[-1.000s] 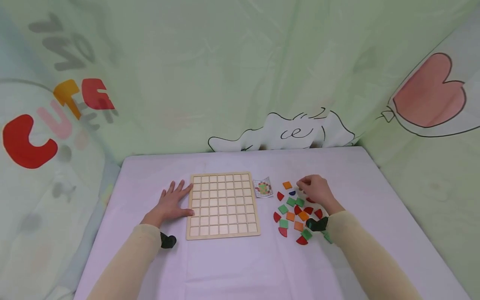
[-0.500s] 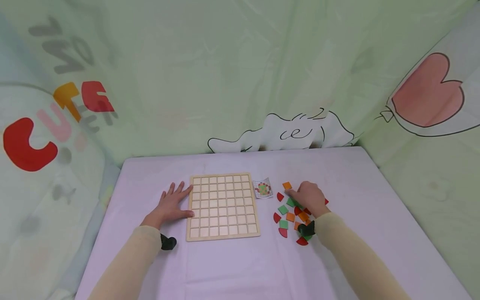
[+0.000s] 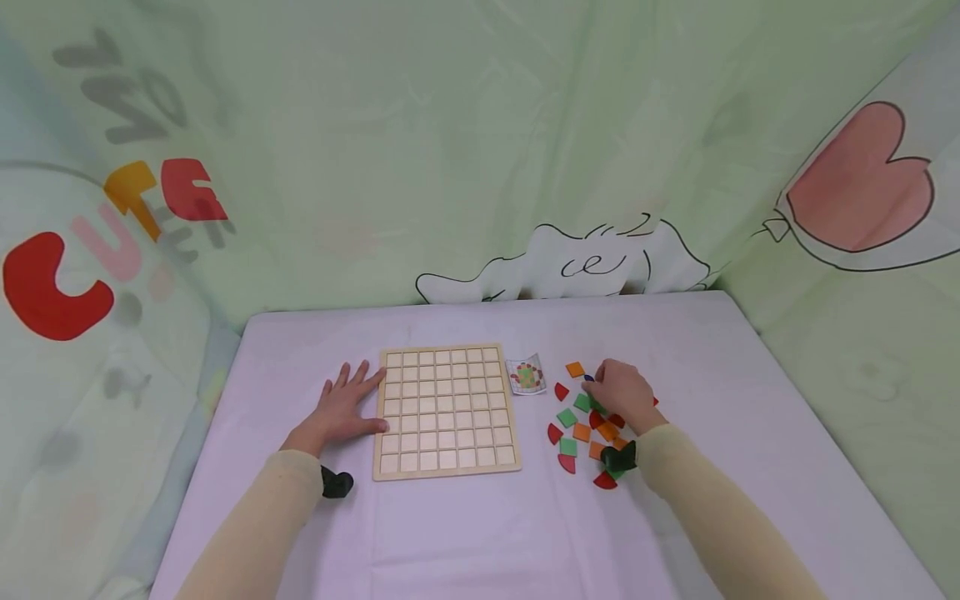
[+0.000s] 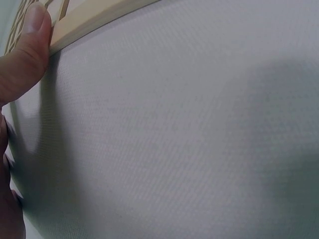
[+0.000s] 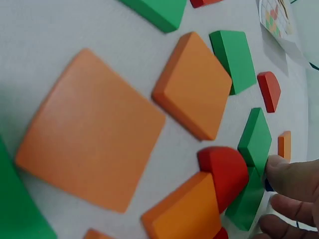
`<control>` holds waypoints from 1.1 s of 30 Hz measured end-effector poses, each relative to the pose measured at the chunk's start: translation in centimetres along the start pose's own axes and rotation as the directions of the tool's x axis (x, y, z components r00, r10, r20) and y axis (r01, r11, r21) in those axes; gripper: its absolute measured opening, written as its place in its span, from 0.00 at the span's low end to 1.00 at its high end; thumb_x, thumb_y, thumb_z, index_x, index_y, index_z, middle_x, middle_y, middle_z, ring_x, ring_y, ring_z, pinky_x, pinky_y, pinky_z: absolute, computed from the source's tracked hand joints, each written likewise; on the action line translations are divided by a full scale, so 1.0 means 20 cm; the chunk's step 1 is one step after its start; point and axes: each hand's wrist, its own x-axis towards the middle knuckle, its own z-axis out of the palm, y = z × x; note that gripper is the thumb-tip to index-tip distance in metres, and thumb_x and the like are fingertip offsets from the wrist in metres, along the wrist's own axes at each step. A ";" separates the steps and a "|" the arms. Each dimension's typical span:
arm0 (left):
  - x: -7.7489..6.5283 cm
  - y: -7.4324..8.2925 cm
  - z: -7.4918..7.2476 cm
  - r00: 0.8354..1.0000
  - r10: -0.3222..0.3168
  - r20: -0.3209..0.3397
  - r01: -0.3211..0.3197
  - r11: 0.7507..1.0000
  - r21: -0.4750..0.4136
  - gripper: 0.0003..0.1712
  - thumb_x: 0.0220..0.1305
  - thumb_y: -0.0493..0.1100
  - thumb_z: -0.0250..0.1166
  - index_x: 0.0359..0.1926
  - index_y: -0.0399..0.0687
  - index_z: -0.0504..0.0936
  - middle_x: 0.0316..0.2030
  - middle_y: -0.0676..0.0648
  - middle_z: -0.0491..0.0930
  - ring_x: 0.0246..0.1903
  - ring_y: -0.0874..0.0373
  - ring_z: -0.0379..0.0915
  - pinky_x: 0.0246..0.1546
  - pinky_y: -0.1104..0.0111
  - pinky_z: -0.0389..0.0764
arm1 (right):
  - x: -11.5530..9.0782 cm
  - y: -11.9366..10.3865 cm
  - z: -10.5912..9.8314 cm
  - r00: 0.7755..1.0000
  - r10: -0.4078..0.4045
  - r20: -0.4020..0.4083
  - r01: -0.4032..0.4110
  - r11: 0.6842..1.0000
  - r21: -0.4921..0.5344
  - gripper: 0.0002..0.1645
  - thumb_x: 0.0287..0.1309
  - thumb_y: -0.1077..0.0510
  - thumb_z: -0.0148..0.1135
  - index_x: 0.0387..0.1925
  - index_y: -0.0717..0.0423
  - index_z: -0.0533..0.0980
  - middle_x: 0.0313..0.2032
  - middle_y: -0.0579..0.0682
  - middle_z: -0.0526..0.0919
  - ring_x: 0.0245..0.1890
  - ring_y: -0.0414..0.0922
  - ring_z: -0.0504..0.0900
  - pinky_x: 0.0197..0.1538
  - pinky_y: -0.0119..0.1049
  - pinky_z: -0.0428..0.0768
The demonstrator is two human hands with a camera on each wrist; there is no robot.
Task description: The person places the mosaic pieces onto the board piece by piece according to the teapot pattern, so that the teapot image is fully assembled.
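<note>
My left hand [image 3: 347, 408] rests spread at the left edge of a wooden grid board [image 3: 447, 412], thumb and fingertips on its frame. The left wrist view shows the thumb [image 4: 32, 45] over the board's rim [image 4: 89, 25]. My right hand [image 3: 624, 392], fingers curled, is over the far side of the loose pieces. Its thumb [image 5: 289, 175] and fingers pinch a small blue half-round piece [image 5: 268, 185], mostly covered by the thumb. Close beside it lie green tiles [image 5: 255, 142], a red quarter-round piece [image 5: 227, 174] and an orange tile [image 5: 283, 144].
A small pattern card [image 3: 527, 376] with a curled edge lies right of the board. Several orange tiles [image 3: 581, 432], green tiles [image 3: 567, 447] and red quarter-round pieces [image 3: 566, 463] are scattered on the light cloth. A printed curtain [image 3: 480, 167] stands behind the table.
My right hand moves left and down onto the blue piece, then lifts slightly at the fingertips. The blue piece shifts a little away from me. My left hand and the board stay put.
</note>
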 end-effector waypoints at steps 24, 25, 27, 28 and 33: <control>0.00 -0.01 0.00 1.000 0.013 0.003 -0.013 1.000 -0.003 0.60 0.56 0.62 0.75 0.81 0.48 0.54 0.81 0.33 0.41 0.80 0.29 0.26 0.75 0.32 0.35 | 0.05 0.13 0.05 0.979 -0.177 -0.100 0.190 0.971 0.144 0.17 0.73 0.60 0.59 0.58 0.63 0.78 0.53 0.64 0.77 0.51 0.57 0.74 0.63 0.55 0.79; 0.00 -0.01 0.00 1.000 0.012 0.004 -0.012 1.000 -0.003 0.60 0.56 0.62 0.75 0.81 0.48 0.54 0.81 0.33 0.41 0.80 0.30 0.26 0.75 0.32 0.35 | 0.05 0.13 0.04 0.979 -0.177 -0.103 0.191 0.970 0.148 0.17 0.73 0.60 0.58 0.58 0.63 0.78 0.53 0.64 0.77 0.51 0.56 0.74 0.63 0.55 0.79; 0.00 0.00 0.00 1.000 0.011 0.002 -0.011 1.000 -0.002 0.60 0.56 0.61 0.75 0.81 0.48 0.54 0.81 0.33 0.41 0.80 0.29 0.26 0.75 0.32 0.35 | 0.04 0.12 0.04 0.978 -0.180 -0.106 0.196 0.968 0.158 0.17 0.74 0.60 0.58 0.58 0.63 0.77 0.54 0.64 0.76 0.51 0.57 0.74 0.63 0.55 0.79; 0.00 0.00 0.00 1.000 0.011 0.001 -0.011 1.000 -0.001 0.60 0.56 0.61 0.75 0.81 0.48 0.54 0.81 0.33 0.41 0.80 0.29 0.26 0.75 0.32 0.35 | 0.03 0.11 0.04 0.978 -0.180 -0.107 0.196 0.966 0.167 0.17 0.74 0.60 0.57 0.58 0.63 0.77 0.55 0.65 0.76 0.52 0.57 0.75 0.63 0.56 0.79; -0.01 0.01 0.00 1.000 0.011 -0.002 -0.011 1.000 0.003 0.60 0.56 0.62 0.74 0.81 0.48 0.54 0.81 0.33 0.41 0.80 0.30 0.27 0.75 0.32 0.36 | 0.00 0.07 0.01 0.974 -0.194 -0.119 0.215 0.956 0.199 0.18 0.75 0.59 0.56 0.60 0.63 0.75 0.59 0.65 0.76 0.56 0.59 0.75 0.65 0.57 0.78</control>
